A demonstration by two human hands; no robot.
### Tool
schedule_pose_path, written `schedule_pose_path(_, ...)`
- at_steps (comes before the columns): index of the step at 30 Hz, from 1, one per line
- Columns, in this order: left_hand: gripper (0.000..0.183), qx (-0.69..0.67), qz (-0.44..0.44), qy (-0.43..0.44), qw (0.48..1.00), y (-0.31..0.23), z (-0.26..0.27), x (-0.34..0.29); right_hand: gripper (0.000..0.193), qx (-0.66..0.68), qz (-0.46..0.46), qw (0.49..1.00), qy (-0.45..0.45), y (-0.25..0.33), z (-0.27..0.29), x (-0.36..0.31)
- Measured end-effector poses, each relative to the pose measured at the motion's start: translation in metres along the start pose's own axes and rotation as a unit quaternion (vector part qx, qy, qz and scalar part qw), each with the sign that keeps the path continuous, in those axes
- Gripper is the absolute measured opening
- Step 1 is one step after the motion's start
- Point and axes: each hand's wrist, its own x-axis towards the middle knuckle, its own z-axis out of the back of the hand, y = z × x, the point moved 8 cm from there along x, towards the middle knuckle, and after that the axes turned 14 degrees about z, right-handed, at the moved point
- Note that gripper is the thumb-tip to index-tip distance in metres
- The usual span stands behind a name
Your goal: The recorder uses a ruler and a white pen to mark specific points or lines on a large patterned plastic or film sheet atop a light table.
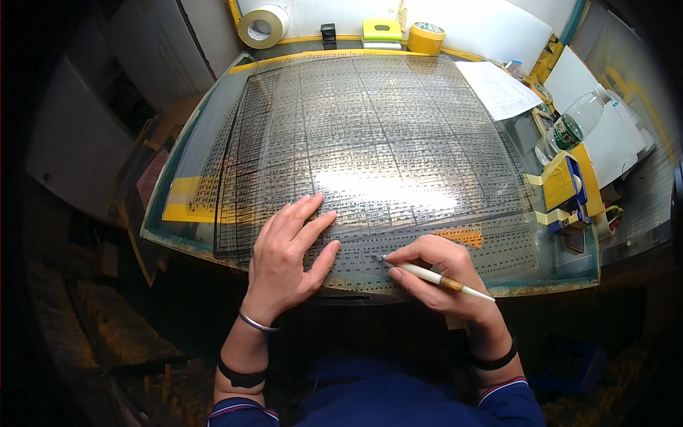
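A large see-through film sheet (pixel 370 142), covered in rows of small dark marks, lies across the glass-topped table. My left hand (pixel 288 249) rests flat on its near part, fingers spread and holding nothing. In my right hand (pixel 437 274) is a slim white pen-like tool (pixel 425 275) with a brown band and a tapered back end. Fingers and thumb pinch it close to the tip, which points left and meets or hovers just over the sheet; I cannot tell which. An orange patch (pixel 459 237) shows on the sheet just beyond my right hand.
Along the back stand a wide tape roll (pixel 263 27), a small black item (pixel 328 33), a yellow-green box (pixel 382 32) and a yellow tape roll (pixel 427 38). To the right are a printed paper (pixel 498 89), a plastic bottle (pixel 575 127) and a blue-and-yellow tape dispenser (pixel 565 188).
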Motion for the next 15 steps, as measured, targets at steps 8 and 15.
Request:
schedule_pose_path(8, 0.039, -0.001, -0.001, 0.000, 1.000, -0.0001, 0.0000, 0.0002, 0.017, 0.000, 0.060, 0.997, 0.045, 0.0048, -0.0034, 0.0008)
schedule_pose_path(15, 0.039, 0.000, 0.001, 0.000, 1.000, -0.0008, 0.0006, 0.0003, 0.013, 0.038, 0.047, 0.995, 0.081, 0.0071, -0.0041, -0.0004)
